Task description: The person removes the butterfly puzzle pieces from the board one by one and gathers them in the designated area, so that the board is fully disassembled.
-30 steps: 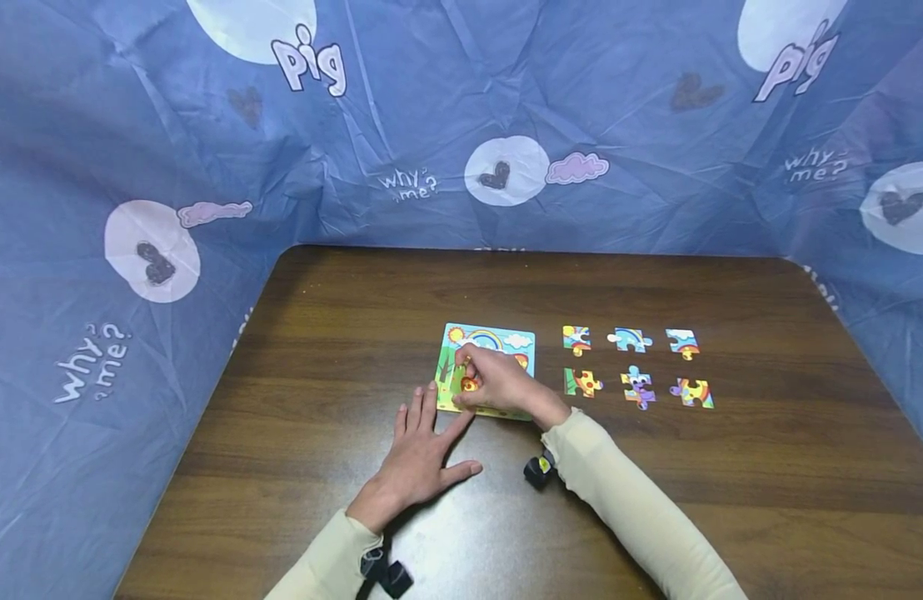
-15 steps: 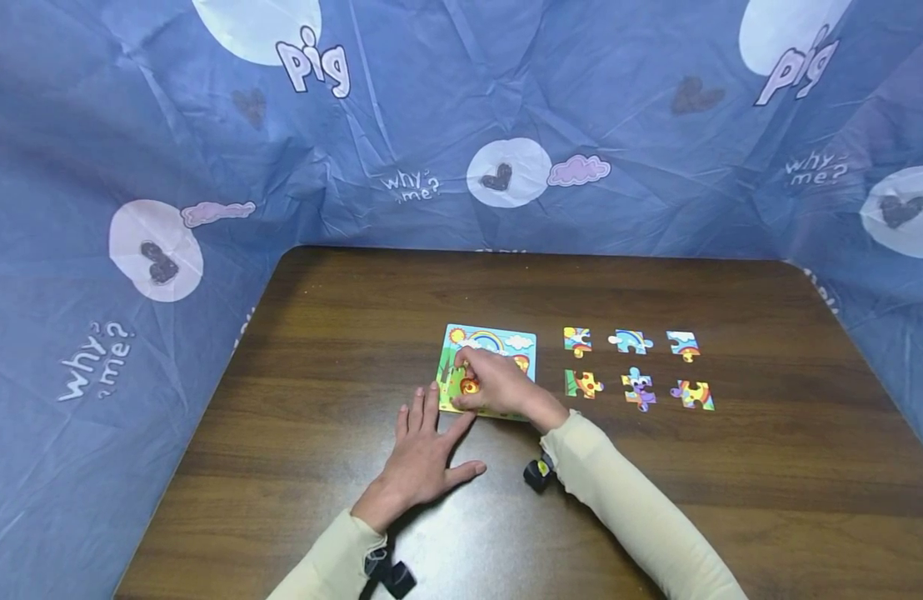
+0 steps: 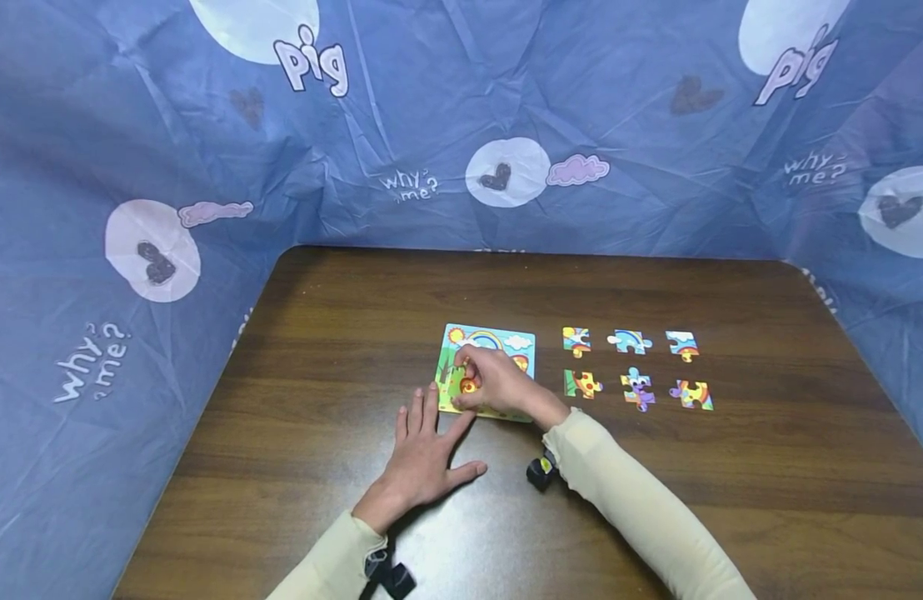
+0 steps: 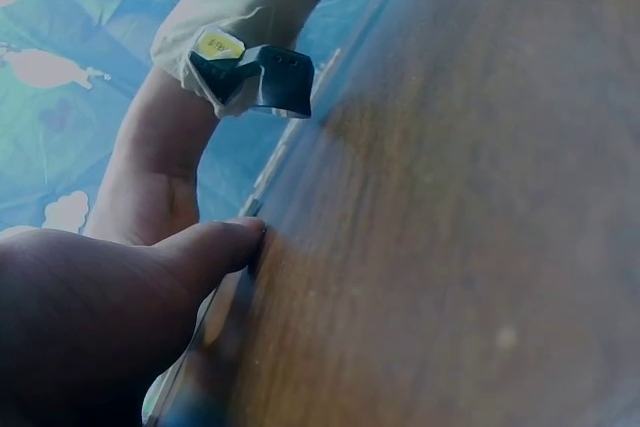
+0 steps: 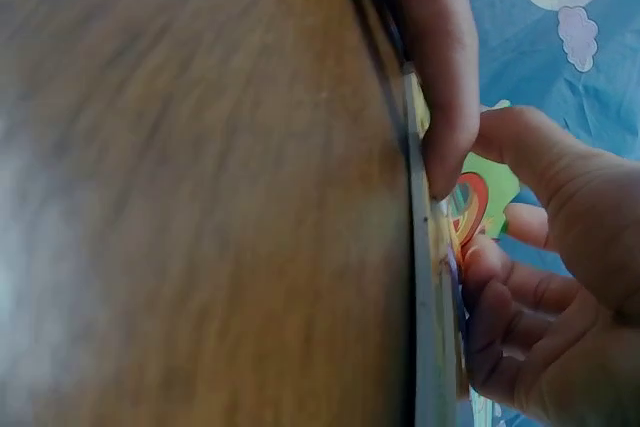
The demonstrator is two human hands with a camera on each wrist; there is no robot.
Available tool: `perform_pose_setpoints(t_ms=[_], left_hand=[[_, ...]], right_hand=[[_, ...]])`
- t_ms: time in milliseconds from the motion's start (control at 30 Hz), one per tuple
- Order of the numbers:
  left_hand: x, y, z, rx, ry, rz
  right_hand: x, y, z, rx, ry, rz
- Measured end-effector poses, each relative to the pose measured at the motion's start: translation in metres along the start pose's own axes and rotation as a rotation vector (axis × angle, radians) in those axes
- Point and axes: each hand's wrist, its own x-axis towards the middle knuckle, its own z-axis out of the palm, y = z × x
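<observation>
A square picture puzzle board [image 3: 518,342] lies flat on the table, printed with a sun, a rainbow and clouds. My right hand [image 3: 501,383] is over its middle, hiding much of the picture. Between thumb and fingers it pinches a green puzzle piece [image 5: 497,179] with a red and orange swirl, tilted up from the board in the right wrist view. My left hand [image 3: 418,468] lies spread on the table, its fingertips at the board's lower left edge. In the left wrist view, the left thumb [image 4: 215,252] rests on the tabletop.
Right of the board lie several loose puzzle pieces in two rows, among them a purple piece [image 3: 637,389] and a rainbow piece [image 3: 630,341]. The brown table [image 3: 341,317] meets a blue patterned cloth [image 3: 401,100] at the back and sides.
Both hands stay in nearly the same places, and the loose pieces have not moved. Only a slight shift of the head view shows.
</observation>
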Motion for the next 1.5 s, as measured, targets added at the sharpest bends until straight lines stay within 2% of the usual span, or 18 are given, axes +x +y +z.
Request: perform_pose_setpoints(t_ms=[367,633,867,933,1133,1400,1500], left_hand=[[0.003,0.001,0.001,0.004,-0.022,-0.023],[0.001,0.001,0.002,-0.005,-0.016,-0.013],[-0.001,0.003,0.000,-0.002,-0.003,-0.009],[-0.001,0.003,0.002,-0.002,0.007,-0.001],[-0.001,0.002,0.004,-0.014,0.034,0.024],[0.000,0.002,0.002,-0.007,0.017,0.000],[0.001,0.002,0.001,-0.006,0.007,-0.008]], right_hand=[[-0.003,0.006,0.001,0.084,0.050,-0.036],[-0.007,0.010,0.004,0.107,0.077,-0.074],[-0.007,0.012,0.000,0.335,0.107,0.041],[-0.006,0.013,-0.002,0.357,0.110,0.062],[-0.005,0.012,-0.008,0.276,0.083,0.035],[-0.006,0.004,-0.014,0.031,0.116,-0.055],[-0.009,0.000,-0.017,-0.031,0.124,-0.063]])
